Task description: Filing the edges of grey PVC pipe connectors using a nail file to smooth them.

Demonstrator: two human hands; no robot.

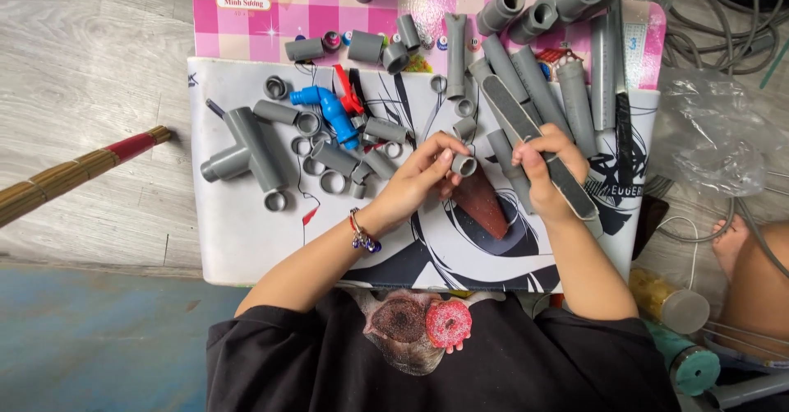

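Left hand pinches short grey pipe piece; right hand wrapped around long sanding file. Grey fittings and blue valve crowd table to the left.

The near left part of the board lies open for a hand. Farther back, grey pipe rings, a tee fitting and a blue valve crowd the way; long pipes block the right side.

Short grey pipe coupling, seemingly upright, beside long file.
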